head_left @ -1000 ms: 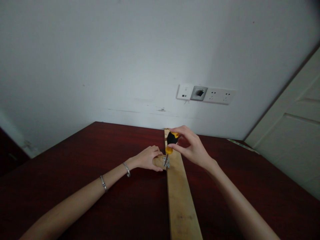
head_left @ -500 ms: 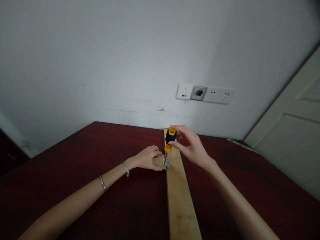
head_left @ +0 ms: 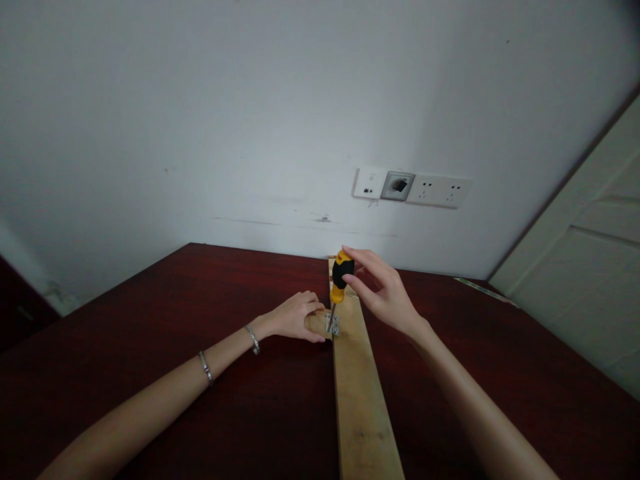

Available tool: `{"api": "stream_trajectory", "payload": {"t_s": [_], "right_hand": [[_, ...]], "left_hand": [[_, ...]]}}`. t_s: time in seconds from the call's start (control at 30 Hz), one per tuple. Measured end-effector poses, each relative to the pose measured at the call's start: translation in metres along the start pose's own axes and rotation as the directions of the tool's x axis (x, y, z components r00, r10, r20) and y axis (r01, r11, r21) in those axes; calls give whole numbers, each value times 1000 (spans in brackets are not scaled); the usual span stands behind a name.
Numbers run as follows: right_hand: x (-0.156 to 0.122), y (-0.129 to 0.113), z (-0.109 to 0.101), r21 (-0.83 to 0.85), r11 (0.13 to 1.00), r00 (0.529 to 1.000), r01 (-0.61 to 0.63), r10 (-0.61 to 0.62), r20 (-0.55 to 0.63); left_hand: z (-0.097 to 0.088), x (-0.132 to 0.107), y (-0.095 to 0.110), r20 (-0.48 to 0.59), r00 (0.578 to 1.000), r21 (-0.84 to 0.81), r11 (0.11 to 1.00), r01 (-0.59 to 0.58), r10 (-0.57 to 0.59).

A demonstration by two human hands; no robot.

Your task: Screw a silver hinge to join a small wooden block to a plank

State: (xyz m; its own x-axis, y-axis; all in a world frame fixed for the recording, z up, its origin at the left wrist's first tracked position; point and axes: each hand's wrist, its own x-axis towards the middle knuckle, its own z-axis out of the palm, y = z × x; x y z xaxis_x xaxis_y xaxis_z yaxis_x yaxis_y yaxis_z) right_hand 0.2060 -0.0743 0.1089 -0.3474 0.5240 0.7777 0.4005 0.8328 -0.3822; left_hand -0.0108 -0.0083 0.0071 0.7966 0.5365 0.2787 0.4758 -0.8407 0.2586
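My right hand (head_left: 383, 287) pinches the handle of a yellow and black screwdriver (head_left: 343, 272) between thumb and fingers. The screwdriver stands nearly upright, its shaft pointing down at a small metal hinge (head_left: 333, 323). That hinge lies across the joint between a short wooden block (head_left: 316, 324) and a long wooden board (head_left: 361, 380). Closed around the short block is my left hand (head_left: 296, 316), keeping it against the board's left edge. Whether the tip sits in a screw is too small to make out.
Beneath everything is a dark red table (head_left: 240, 280), its far edge near a white wall (head_left: 250, 120). Wall sockets (head_left: 413, 189) sit beyond the board's far end. A thin printed strip (head_left: 485, 291) lies at the far right, near a white door (head_left: 585, 267).
My right hand's fingers have shifted slightly on the screwdriver handle, and the handle has moved up a little. My left hand and the wood stay in place.
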Motion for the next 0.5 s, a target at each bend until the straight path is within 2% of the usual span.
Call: {"api": "stream_trajectory", "payload": {"t_s": [0.1, 0.27, 0.4, 0.5], "right_hand": [[-1, 7, 7, 55, 998, 996, -32, 36, -84], [-4, 11, 18, 231, 962, 969, -145, 185, -164], [-4, 7, 14, 337, 928, 969, -157, 210, -128], [-3, 6, 8, 354, 919, 972, -173, 218, -92]], "left_hand": [[0, 0, 1, -3, 1000, 3, 1000, -3, 3], [-1, 0, 2, 5, 1000, 1, 1000, 7, -7], [-2, 0, 2, 8, 1000, -3, 1000, 4, -4], [-2, 0, 2, 12, 1000, -6, 1000, 2, -2]]}}
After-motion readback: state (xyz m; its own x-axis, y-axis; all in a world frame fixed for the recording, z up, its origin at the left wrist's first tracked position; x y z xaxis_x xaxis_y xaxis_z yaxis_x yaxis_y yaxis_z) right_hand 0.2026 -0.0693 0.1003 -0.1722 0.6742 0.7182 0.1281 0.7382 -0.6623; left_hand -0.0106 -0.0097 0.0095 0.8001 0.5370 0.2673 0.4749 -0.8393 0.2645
